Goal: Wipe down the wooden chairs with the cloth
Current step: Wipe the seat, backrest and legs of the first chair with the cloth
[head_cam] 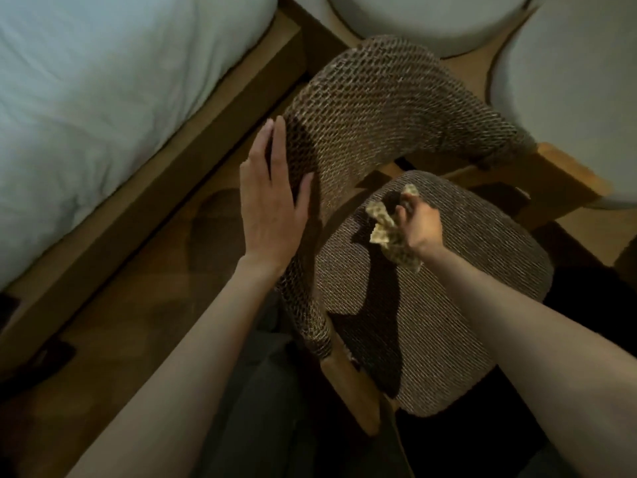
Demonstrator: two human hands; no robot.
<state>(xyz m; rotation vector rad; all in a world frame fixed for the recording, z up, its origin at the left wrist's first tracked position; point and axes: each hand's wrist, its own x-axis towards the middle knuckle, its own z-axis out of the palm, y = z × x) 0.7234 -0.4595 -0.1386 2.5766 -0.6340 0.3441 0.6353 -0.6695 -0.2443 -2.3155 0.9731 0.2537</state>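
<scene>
Clutches cloth (382, 232) in right grip (418, 227): fingers curled tight round the bunched middle, patterned ends sticking out above & below the fist. Holds it over the rear part of the woven seat (431, 322) of the chair (344, 139), close to the gap between seat & backrest (396, 98); can't tell whether it touches the weave. Throws a dark shadow on the seat just left of the fist.

Lays left grip (272, 208) released & flat vs. the outer left side of the curved woven backrest, fingers straight & together, pointing away from the body, thumb spread over the top edge toward the seat side. Grasps nothing; just rests on the weave. Sits well apart from the cloth, w/ the backrest's curve between the two grips.

Shows bare wood on the chair only at the arm ends: far arm end (565, 170) on the right, past the woven wrap; near arm end (348, 384) close to the body, below the left end of the weave.

Left of the chair: bed w/ pale mattress (103, 98) on a wooden bed frame (155, 201), running diagonally. Beyond the chair: two round white pieces, one top centre (427, 22), one top right (568, 98), backrest close to both; can't tell what they are. Underneath: wood floor (155, 305).
</scene>
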